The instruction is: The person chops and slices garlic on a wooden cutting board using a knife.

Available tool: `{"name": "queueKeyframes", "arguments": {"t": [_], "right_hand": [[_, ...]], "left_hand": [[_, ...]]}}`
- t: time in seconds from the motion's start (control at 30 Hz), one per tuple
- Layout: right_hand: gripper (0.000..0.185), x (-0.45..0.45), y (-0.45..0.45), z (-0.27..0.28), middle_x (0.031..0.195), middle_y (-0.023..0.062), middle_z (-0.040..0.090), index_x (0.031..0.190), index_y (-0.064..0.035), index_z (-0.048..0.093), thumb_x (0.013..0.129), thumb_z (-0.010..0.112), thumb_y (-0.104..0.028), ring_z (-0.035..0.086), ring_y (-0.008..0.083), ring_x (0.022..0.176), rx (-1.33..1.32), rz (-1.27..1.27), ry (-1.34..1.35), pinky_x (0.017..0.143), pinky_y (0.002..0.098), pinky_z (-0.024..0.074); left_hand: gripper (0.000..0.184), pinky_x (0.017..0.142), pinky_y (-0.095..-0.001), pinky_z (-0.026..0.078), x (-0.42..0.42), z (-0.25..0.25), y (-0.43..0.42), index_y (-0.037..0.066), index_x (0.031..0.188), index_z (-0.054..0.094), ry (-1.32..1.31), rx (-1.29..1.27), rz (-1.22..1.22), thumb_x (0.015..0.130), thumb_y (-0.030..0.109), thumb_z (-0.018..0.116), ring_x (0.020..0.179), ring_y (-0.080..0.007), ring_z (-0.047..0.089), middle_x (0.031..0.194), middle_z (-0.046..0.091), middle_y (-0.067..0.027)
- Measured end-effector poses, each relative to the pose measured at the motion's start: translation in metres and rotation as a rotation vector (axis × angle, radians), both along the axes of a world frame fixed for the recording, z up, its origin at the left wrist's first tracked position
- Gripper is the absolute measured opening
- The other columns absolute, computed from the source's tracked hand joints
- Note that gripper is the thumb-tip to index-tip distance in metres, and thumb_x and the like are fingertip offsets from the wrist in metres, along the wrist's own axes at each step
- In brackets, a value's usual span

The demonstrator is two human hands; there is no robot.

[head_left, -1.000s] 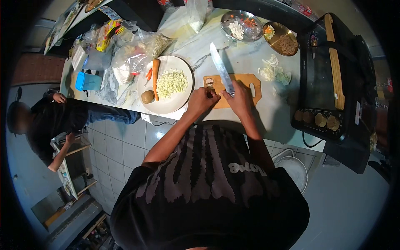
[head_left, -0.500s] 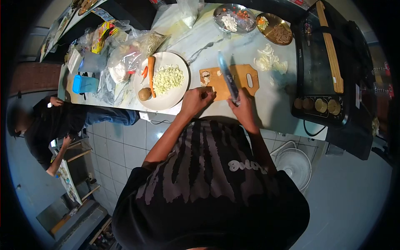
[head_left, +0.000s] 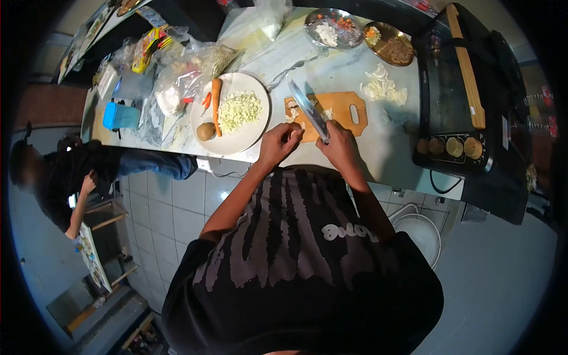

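My right hand [head_left: 341, 147] is closed around the handle of a kitchen knife [head_left: 304, 104], whose blade slants up and left over the wooden cutting board [head_left: 341, 102]. My left hand [head_left: 279, 144] rests at the board's lower left corner. Its fingers are pinched together, and whatever they hold is too small to make out. Small pale and brownish pieces [head_left: 291, 113] lie on the board's left side, left of the blade. More pale bits [head_left: 328, 113] show just right of the blade.
Left of the board is a plate [head_left: 244, 141] with chopped pale-green pieces [head_left: 239, 111], a carrot [head_left: 216, 97], red chilies and a potato [head_left: 206, 131]. White peelings [head_left: 383, 87] lie right, beside a black oven [head_left: 449, 89]. Metal plates [head_left: 357, 38] stand behind. Another person [head_left: 65, 177] is at far left.
The knife has swung left, its blade now leaning across the board's left half. My right hand moved slightly left with it. My left hand has barely shifted. The other person's arms moved.
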State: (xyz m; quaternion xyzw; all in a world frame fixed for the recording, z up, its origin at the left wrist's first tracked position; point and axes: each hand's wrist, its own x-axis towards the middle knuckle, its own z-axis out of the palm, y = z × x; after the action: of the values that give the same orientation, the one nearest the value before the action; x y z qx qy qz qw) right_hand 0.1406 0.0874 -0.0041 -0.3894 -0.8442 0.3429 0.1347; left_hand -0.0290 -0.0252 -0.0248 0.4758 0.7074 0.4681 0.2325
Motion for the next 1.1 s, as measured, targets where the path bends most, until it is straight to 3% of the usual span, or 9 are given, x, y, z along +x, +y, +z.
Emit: {"name": "queueKeyframes", "arguments": {"t": [0.1, 0.33, 0.4, 0.67, 0.77, 0.8, 0.9, 1.0, 1.1], "right_hand": [[0.037, 0.03, 0.014, 0.019, 0.086, 0.019, 0.062, 0.104, -0.0009, 0.059, 0.078, 0.079, -0.018, 0.063, 0.0339, 0.072, -0.321, 0.153, 0.074, 0.069, 0.0426, 0.0511], [0.038, 0.126, 0.026, 0.048, 0.088, 0.008, 0.069, 0.115, -0.0005, 0.06, 0.085, 0.077, -0.017, 0.064, 0.0165, 0.079, -0.382, 0.611, -0.028, 0.073, 0.0324, 0.0519], [0.044, 0.132, 0.028, 0.058, 0.096, 0.007, 0.069, 0.127, 0.0005, 0.058, 0.088, 0.074, -0.013, 0.066, 0.014, 0.085, -1.007, 0.456, -0.228, 0.074, 0.0291, 0.0529], [0.043, 0.13, 0.001, 0.065, 0.104, 0.0045, 0.066, 0.127, 0.0001, 0.054, 0.089, 0.072, -0.01, 0.065, 0.0122, 0.086, -1.036, 0.156, -0.015, 0.073, 0.0278, 0.0527], [0.042, 0.155, -0.022, 0.033, 0.103, 0.0041, 0.065, 0.121, -0.0031, 0.058, 0.084, 0.076, -0.01, 0.064, 0.0134, 0.09, -0.706, 0.3, 0.139, 0.082, 0.0315, 0.0522], [0.041, 0.158, -0.026, 0.053, 0.102, 0.005, 0.066, 0.12, -0.0027, 0.059, 0.083, 0.076, -0.007, 0.065, 0.0136, 0.094, -0.834, 0.255, 0.062, 0.087, 0.0332, 0.0517], [0.042, 0.174, -0.04, 0.044, 0.103, 0.0061, 0.066, 0.125, -0.0021, 0.057, 0.086, 0.072, -0.004, 0.067, 0.0143, 0.093, -1.004, 0.224, -0.051, 0.084, 0.033, 0.0534], [0.037, 0.168, -0.067, 0.045, 0.083, 0.003, 0.064, 0.13, -0.0024, 0.051, 0.097, 0.062, -0.013, 0.061, 0.0088, 0.068, -0.921, -0.17, 0.212, 0.06, 0.0262, 0.0519], [0.049, 0.134, -0.075, 0.059, 0.073, 0.0016, 0.054, 0.146, -0.0046, 0.043, 0.099, 0.053, -0.016, 0.051, 0.0095, 0.06, -0.88, -0.32, 0.04, 0.057, 0.0289, 0.0467]], "left_hand": [[0.022, 0.055, -0.0357, 0.047, 0.001, -0.006, -0.001, 0.005, 0.105, 0.072, 0.169, 0.054, -0.001, 0.092, 0.022, 0.072, 0.059, -0.0254, 0.06, 0.074, 0.062, -0.0117], [0.019, 0.056, -0.0394, 0.05, 0.004, 0.0, -0.004, 0.005, 0.099, 0.071, 0.295, 0.042, -0.012, 0.092, 0.023, 0.072, 0.061, -0.0296, 0.063, 0.078, 0.063, -0.012], [0.02, 0.057, -0.0395, 0.051, 0.005, -0.001, -0.006, 0.006, 0.102, 0.072, 0.359, 0.011, -0.004, 0.091, 0.023, 0.072, 0.063, -0.0294, 0.063, 0.081, 0.063, -0.0116], [0.023, 0.08, -0.0368, 0.058, 0.008, 0.002, -0.006, 0.006, 0.109, 0.073, 0.436, 0.132, -0.072, 0.087, 0.014, 0.073, 0.096, -0.0298, 0.072, 0.113, 0.07, -0.0136], [0.022, 0.075, -0.0343, 0.059, 0.006, -0.002, -0.004, 0.007, 0.107, 0.074, 0.479, 0.182, -0.079, 0.087, 0.017, 0.074, 0.09, -0.0267, 0.072, 0.114, 0.072, -0.0101], [0.022, 0.075, -0.0343, 0.059, 0.006, -0.002, -0.002, 0.007, 0.107, 0.074, 0.471, 0.18, -0.1, 0.087, 0.017, 0.074, 0.09, -0.0267, 0.072, 0.114, 0.072, -0.0101], [0.022, 0.074, -0.0336, 0.059, 0.005, -0.004, 0.0, 0.007, 0.107, 0.075, 0.433, 0.214, -0.06, 0.087, 0.014, 0.074, 0.085, -0.0254, 0.073, 0.112, 0.073, -0.01], [0.022, 0.072, -0.0332, 0.059, 0.005, -0.004, 0.0, 0.007, 0.107, 0.075, 0.477, 0.184, -0.103, 0.086, 0.014, 0.074, 0.082, -0.0241, 0.072, 0.112, 0.073, -0.0098], [0.023, 0.072, -0.033, 0.058, 0.007, -0.004, -0.005, 0.006, 0.108, 0.075, 0.529, 0.115, -0.127, 0.086, 0.014, 0.074, 0.083, -0.0234, 0.07, 0.113, 0.073, -0.0089]]}}
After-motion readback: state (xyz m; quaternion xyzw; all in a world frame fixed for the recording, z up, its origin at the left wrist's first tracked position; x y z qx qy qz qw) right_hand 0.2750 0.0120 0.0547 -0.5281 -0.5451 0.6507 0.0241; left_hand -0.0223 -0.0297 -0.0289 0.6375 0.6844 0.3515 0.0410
